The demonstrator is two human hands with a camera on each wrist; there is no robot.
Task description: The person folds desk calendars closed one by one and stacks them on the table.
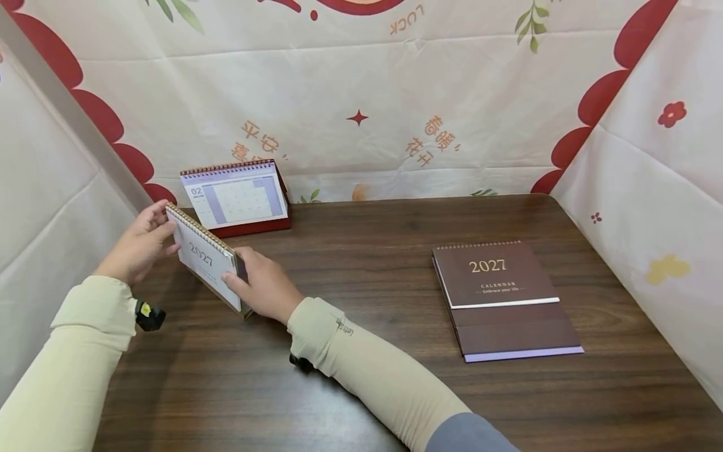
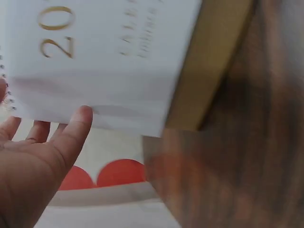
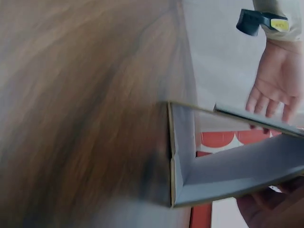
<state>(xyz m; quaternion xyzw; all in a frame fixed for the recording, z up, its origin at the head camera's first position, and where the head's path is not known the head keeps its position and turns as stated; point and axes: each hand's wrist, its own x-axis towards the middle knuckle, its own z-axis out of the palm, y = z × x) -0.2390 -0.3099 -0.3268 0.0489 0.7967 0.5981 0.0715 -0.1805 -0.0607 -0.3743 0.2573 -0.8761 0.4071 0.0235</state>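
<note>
A white desk calendar (image 1: 199, 251) with gold 2027 lettering and a gold-edged stand is held tilted at the left of the table. My right hand (image 1: 268, 282) grips its near end, thumb on the white cover and fingers behind. At the far end is my left hand (image 1: 141, 242), its thumb (image 2: 78, 126) on the cover and its other fingers by the coil binding and partly behind the calendar. In the right wrist view the calendar's folded stand (image 3: 237, 164) shows its open hollow side.
Behind, a red-based calendar (image 1: 243, 198) stands upright showing a purple-and-white 02 page. A brown 2027 calendar (image 1: 497, 276) lies on the right of the wooden table (image 1: 361, 364). Printed cloth (image 1: 361, 81) walls the back and both sides.
</note>
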